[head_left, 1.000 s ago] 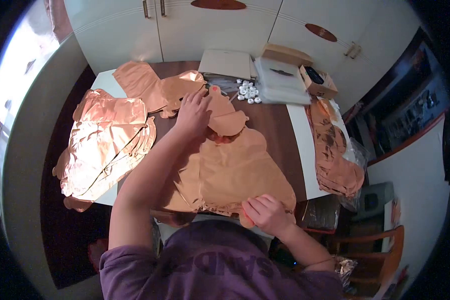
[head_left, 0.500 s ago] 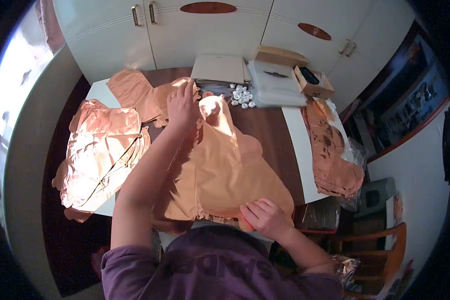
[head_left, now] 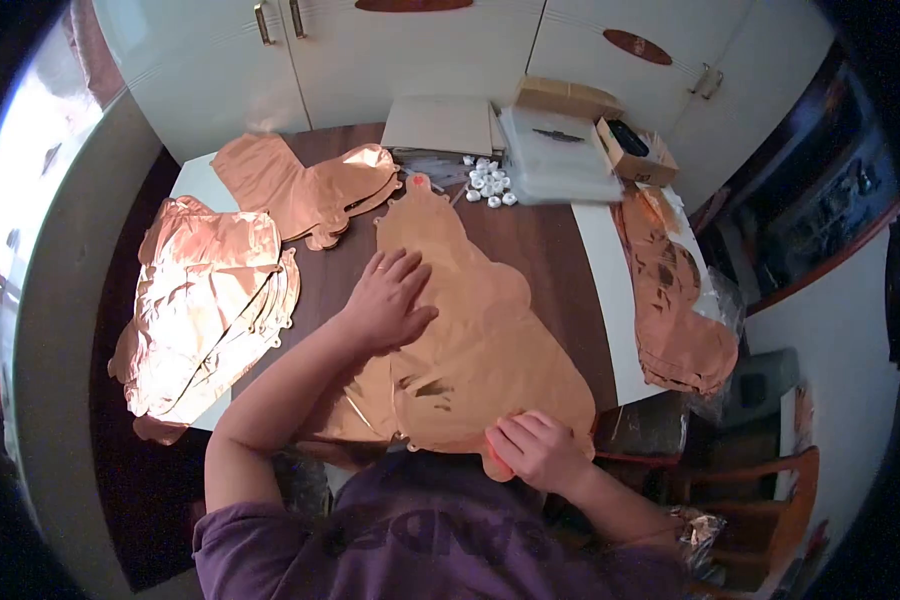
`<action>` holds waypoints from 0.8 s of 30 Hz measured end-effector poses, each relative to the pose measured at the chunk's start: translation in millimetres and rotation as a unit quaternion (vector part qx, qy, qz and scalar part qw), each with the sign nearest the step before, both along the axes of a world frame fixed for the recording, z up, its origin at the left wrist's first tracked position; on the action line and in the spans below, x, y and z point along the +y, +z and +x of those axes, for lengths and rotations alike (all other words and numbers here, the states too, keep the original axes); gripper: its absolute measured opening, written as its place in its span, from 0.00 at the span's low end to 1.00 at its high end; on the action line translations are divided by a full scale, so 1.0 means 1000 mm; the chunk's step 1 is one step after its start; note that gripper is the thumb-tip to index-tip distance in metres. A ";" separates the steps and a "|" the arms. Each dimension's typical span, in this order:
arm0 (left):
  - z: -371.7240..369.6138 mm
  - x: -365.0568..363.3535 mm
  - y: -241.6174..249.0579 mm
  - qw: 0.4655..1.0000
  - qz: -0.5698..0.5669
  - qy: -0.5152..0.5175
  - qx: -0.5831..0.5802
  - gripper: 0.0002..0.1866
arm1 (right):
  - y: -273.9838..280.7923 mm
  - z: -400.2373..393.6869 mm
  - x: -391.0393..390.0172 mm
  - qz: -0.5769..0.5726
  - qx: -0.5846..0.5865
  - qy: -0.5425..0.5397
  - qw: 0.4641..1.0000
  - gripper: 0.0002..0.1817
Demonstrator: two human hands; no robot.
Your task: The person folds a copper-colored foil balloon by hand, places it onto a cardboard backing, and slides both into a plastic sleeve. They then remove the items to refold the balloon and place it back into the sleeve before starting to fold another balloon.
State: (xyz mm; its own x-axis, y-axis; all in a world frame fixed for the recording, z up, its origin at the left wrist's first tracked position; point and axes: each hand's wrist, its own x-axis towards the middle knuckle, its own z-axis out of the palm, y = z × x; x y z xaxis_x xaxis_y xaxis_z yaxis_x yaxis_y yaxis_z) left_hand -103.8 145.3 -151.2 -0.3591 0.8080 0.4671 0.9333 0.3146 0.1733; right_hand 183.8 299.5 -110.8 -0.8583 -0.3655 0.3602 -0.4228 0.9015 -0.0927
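Note:
A flat, uninflated rose-gold foil balloon (head_left: 480, 330) lies spread on the brown tabletop in front of me, a rounded tab with a red mark at its far tip. My left hand (head_left: 388, 300) rests palm down on its left part, fingers spread. At the near edge my right hand (head_left: 542, 450) has its fingers curled over the foil, beside a red-orange patch partly hidden under them. Left of the balloon lies a shiny stack of similar foil pieces (head_left: 205, 300). Behind that sits another folded foil stack (head_left: 300, 190).
Small white rolls (head_left: 488, 182) are heaped at the back, near grey-beige boards (head_left: 438, 128) and a clear plastic stack (head_left: 560, 165). An open cardboard box (head_left: 635, 160) stands to their right. More foil (head_left: 675, 310) lies along the right edge. A wooden chair (head_left: 770, 500) stands at lower right.
My left hand has come back from the balloon's far end to its left middle and now lies flat. The raised far end has flattened out. My right hand stays at the near edge.

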 end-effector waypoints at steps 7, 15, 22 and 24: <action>-0.009 0.009 0.012 0.996 -0.039 -0.056 -0.062 0.28 | 0.009 -0.005 -0.004 0.008 -0.014 0.006 1.000 0.15; -0.001 0.002 0.002 0.996 -0.036 -0.072 -0.047 0.27 | 0.009 0.015 -0.003 -0.018 -0.029 0.016 0.999 0.15; -0.036 0.012 -0.009 0.997 -0.010 -0.032 -0.076 0.30 | 0.011 -0.006 0.005 -0.011 -0.009 -0.019 1.000 0.15; -0.036 0.007 -0.015 0.997 -0.012 -0.035 -0.073 0.31 | 0.009 -0.005 0.006 -0.009 -0.005 -0.023 1.000 0.14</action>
State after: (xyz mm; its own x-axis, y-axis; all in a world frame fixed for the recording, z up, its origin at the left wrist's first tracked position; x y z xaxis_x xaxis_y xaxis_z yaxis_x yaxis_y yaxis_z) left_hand -139.5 152.7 -166.3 -0.3643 0.8434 0.3950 0.9186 0.2557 0.3013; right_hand 179.2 305.5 -102.0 -0.8777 -0.3187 0.3578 -0.3794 0.9184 -0.1125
